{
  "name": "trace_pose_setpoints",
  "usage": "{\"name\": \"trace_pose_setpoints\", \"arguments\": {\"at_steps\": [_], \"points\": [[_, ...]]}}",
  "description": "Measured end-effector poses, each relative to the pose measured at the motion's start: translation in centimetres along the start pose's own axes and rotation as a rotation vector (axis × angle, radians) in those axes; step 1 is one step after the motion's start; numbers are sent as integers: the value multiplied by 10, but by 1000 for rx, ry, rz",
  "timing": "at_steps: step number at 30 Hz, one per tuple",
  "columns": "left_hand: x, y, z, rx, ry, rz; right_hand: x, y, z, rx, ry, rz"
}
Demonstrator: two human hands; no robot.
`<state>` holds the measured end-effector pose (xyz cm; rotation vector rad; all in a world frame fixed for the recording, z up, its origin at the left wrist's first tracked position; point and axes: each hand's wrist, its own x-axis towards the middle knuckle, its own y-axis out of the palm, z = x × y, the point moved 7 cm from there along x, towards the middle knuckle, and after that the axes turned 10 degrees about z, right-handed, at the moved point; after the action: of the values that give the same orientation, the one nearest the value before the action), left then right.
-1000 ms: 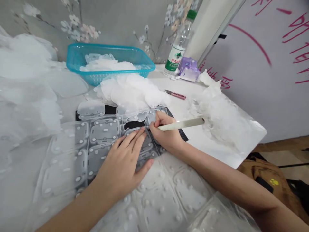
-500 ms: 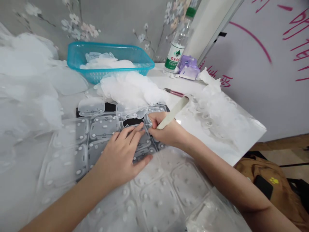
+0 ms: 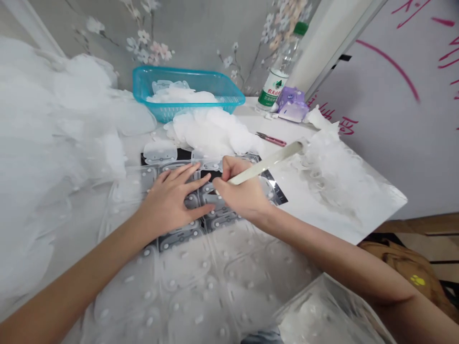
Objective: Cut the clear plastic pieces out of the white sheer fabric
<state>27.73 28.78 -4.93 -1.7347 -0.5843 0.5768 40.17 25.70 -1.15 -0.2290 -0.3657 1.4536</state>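
Observation:
A translucent plastic sheet (image 3: pixel 182 258) with rows of rounded, moulded shapes lies over a black mat (image 3: pixel 278 191). My left hand (image 3: pixel 172 198) rests flat on it with fingers spread. To its right, my right hand (image 3: pixel 244 186) is closed around a slim, pale, pen-like tool (image 3: pixel 267 163) that slants up to the right. The tool's working tip is hidden by my fingers. Between the two hands, a dark opening (image 3: pixel 211 176) in the sheet shows the black mat beneath.
Loose translucent cut pieces (image 3: pixel 211 129) lie heaped behind the sheet, with a larger pile (image 3: pixel 82 119) on the left. A blue basket (image 3: pixel 190 110) holds more. Farther right are a bottle (image 3: pixel 274 86), a purple packet (image 3: pixel 292 102), pink-handled snips (image 3: pixel 271 139) and curled scraps (image 3: pixel 333 162).
The view has turned a little left. Relative to the sheet, my left hand has slid left and farther away. My right hand, still gripping the tool, has moved left too.

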Motion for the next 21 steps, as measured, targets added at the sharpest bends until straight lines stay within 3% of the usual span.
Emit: {"name": "trace_pose_setpoints", "arguments": {"at_steps": [3, 7, 21], "points": [[-1, 3, 1, -38, 25, 73, 3, 17, -2, -85, -39, 6], [-1, 3, 8, -182, 19, 146, 3, 23, -17, -87, 36, -11], [-1, -2, 10, -296, -14, 3, -2, 33, -2, -330, -80, 17]]}}
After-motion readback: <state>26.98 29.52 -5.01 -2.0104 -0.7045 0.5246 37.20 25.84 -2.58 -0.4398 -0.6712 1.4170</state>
